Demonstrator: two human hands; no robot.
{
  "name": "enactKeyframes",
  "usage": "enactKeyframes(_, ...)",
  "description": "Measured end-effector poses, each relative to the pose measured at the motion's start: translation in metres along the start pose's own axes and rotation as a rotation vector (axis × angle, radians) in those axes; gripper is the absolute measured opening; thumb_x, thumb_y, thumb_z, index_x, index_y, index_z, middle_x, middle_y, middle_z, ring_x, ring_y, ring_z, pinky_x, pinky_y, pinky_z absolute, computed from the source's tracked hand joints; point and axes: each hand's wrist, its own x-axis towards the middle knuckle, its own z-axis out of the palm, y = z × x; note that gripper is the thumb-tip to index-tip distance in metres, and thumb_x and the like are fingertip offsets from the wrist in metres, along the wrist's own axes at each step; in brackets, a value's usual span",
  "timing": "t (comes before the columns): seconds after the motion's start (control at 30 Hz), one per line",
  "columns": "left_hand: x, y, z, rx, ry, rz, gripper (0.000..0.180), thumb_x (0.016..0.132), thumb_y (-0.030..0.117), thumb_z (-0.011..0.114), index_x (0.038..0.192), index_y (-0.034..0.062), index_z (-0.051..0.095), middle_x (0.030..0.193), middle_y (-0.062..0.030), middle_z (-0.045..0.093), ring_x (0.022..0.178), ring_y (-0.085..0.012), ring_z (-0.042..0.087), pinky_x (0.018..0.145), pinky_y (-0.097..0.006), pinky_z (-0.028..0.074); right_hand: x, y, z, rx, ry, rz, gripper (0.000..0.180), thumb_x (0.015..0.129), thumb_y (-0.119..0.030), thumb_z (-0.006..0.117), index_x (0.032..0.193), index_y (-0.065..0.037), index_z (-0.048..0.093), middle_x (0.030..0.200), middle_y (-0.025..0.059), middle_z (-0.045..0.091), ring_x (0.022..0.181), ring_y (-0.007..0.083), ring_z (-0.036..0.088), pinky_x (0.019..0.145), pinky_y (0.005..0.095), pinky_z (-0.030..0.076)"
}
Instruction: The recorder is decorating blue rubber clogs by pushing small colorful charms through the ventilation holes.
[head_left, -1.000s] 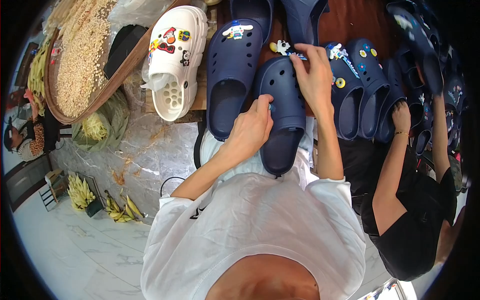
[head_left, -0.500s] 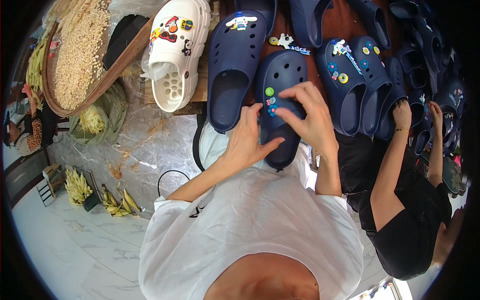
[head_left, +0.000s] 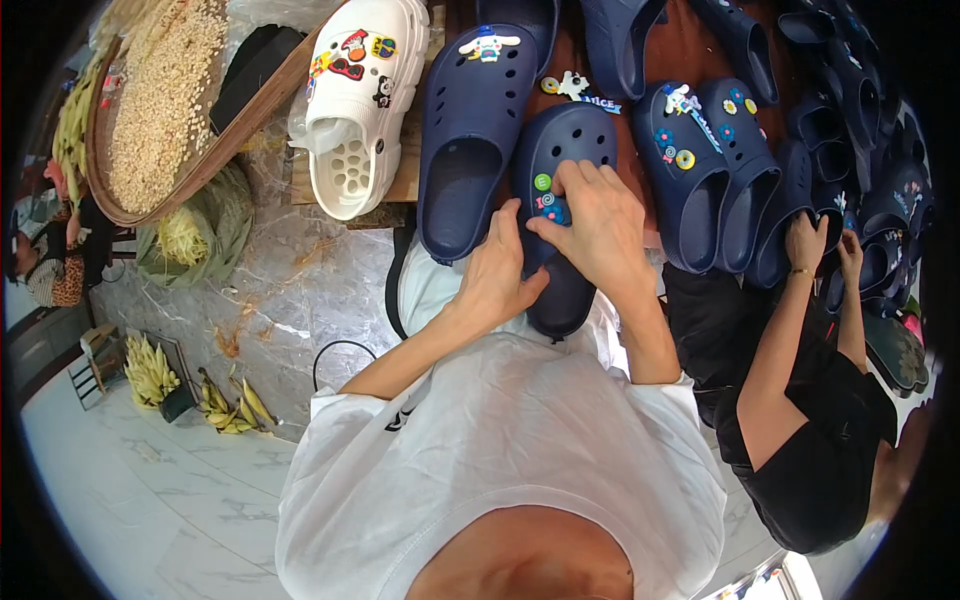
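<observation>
Red-brown tabletop (head_left: 685, 55): at its near edge sits a navy shoe (head_left: 540, 160). My left hand (head_left: 492, 275) braces its side, thumb spread; my right hand (head_left: 600, 220) curls at the flower charm (head_left: 553, 213) (pinching or pressing, I can't tell). Fitting it seems underway, calling for steady pressure.
</observation>
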Motion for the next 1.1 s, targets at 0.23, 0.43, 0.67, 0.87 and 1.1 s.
enactKeyframes(0.23, 0.003, 0.001, -0.003, -0.008, 0.001, -0.008, 0.091, 0.072, 0.007, 0.077, 0.146, -0.0044, 0.026, 0.109, -0.0249, 0.058, 0.069, -0.0313, 0.066, 0.067, -0.041, 0.055, 0.006, 0.011, -0.005, 0.111, -0.059, -0.147, 0.025, 0.076, -0.017, 0.080, 0.089, -0.002, 0.064, 0.080, 0.0112, 0.062, 0.080, 0.0299, 0.062, 0.070, 0.0418, 0.049)
enactKeyframes(0.43, 0.003, -0.002, 0.000, -0.001, 0.010, 0.004, 0.090, 0.072, 0.006, 0.076, 0.147, -0.0031, 0.027, 0.110, -0.0258, 0.057, 0.069, -0.0305, 0.065, 0.067, -0.041, 0.054, 0.018, 0.024, -0.003, 0.166, -0.135, -0.163, 0.019, 0.081, -0.015, 0.075, 0.086, 0.000, 0.065, 0.084, 0.0148, 0.064, 0.080, 0.0323, 0.063, 0.070, 0.0432, 0.050)
enactKeyframes(0.67, -0.001, -0.001, -0.008, -0.004, -0.013, 0.039, 0.092, 0.076, 0.015, 0.081, 0.150, -0.0023, 0.028, 0.114, -0.0203, 0.053, 0.074, -0.0283, 0.063, 0.067, -0.039, 0.054, 0.037, 0.042, 0.004, 0.374, 0.275, 0.004, 0.014, 0.091, -0.013, 0.068, 0.095, 0.000, 0.070, 0.088, 0.0168, 0.066, 0.081, 0.0366, 0.065, 0.072, 0.0417, 0.051)
enactKeyframes(0.87, 0.004, 0.024, -0.042, -0.005, -0.093, 0.087, 0.075, 0.087, 0.022, 0.077, 0.148, 0.0007, 0.037, 0.116, -0.0184, 0.054, 0.077, -0.0262, 0.063, 0.068, -0.037, 0.054, 0.084, 0.074, 0.012, 0.222, 0.388, 0.062, 0.015, 0.094, -0.014, 0.065, 0.101, -0.004, 0.073, 0.093, 0.0150, 0.068, 0.086, 0.0352, 0.066, 0.076, 0.0420, 0.052)
enactKeyframes(1.1, 0.036, 0.023, -0.026, 0.056, 0.086, 0.158, 0.035, 0.096, 0.023, 0.067, 0.116, -0.0011, 0.051, 0.094, -0.0219, 0.063, 0.076, -0.0402, 0.065, 0.066, -0.047, 0.051, 0.089, 0.066, 0.015, 0.122, 0.440, -0.020, 0.016, 0.089, -0.014, 0.070, 0.101, -0.004, 0.073, 0.098, 0.0138, 0.066, 0.090, 0.0349, 0.065, 0.079, 0.0423, 0.051)
